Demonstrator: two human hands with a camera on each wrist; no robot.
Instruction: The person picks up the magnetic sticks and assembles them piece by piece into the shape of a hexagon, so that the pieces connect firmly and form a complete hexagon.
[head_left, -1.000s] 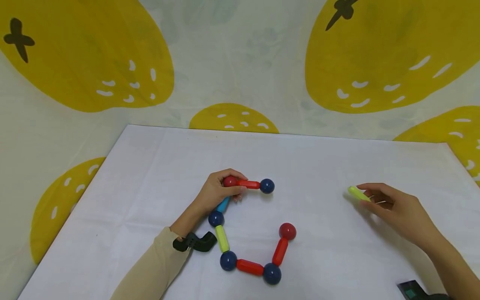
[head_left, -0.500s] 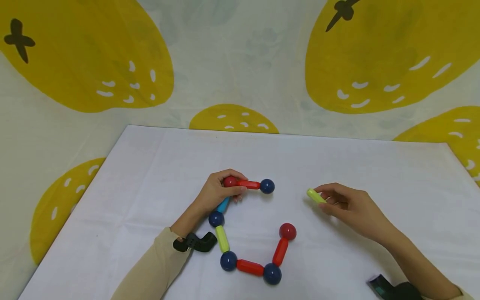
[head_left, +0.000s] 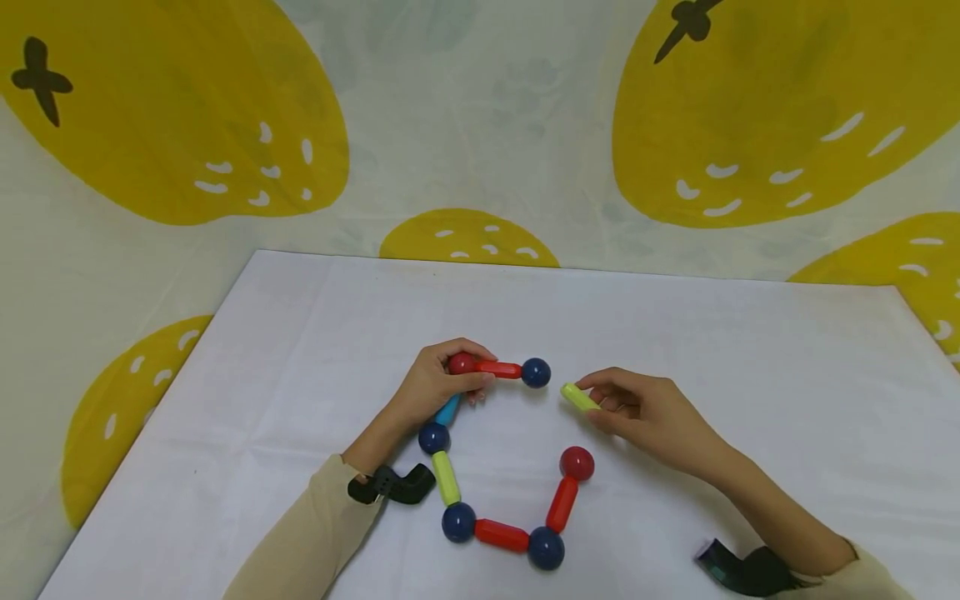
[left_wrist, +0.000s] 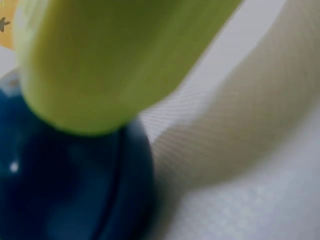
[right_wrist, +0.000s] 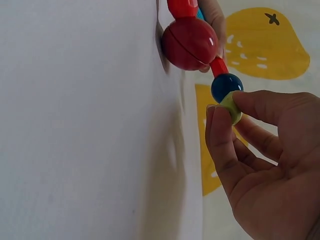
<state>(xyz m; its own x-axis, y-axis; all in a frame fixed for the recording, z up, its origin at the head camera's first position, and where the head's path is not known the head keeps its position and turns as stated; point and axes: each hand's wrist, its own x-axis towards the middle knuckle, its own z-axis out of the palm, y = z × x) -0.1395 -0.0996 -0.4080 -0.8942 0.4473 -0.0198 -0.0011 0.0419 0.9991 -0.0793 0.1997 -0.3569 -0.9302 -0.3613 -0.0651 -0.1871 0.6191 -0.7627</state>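
My left hand [head_left: 446, 373] grips a red ball [head_left: 461, 363] of a chain of magnetic balls and rods. From that ball a red rod [head_left: 501, 368] runs right to a navy ball [head_left: 536, 372], and a blue rod [head_left: 447, 411], partly covered by the hand, runs down. In my right hand [head_left: 648, 408], thumb and fingertips pinch a loose yellow-green rod [head_left: 580, 397], slightly apart from the navy ball in the head view. The right wrist view shows the pinched rod [right_wrist: 231, 107] end-on. A navy ball [left_wrist: 65, 180] and yellow-green rod [left_wrist: 110, 60] fill the left wrist view, blurred.
The chain continues through a navy ball [head_left: 434, 437], a yellow-green rod [head_left: 446, 478], more navy balls and red rods to a red ball [head_left: 577, 463] at its other end. It forms an unclosed loop on the white table [head_left: 315, 333]. Behind hangs a fruit-print cloth [head_left: 480, 125].
My right hand has moved left across the table with the yellow-green rod, close to the navy ball. My left hand and the chain have stayed in place.
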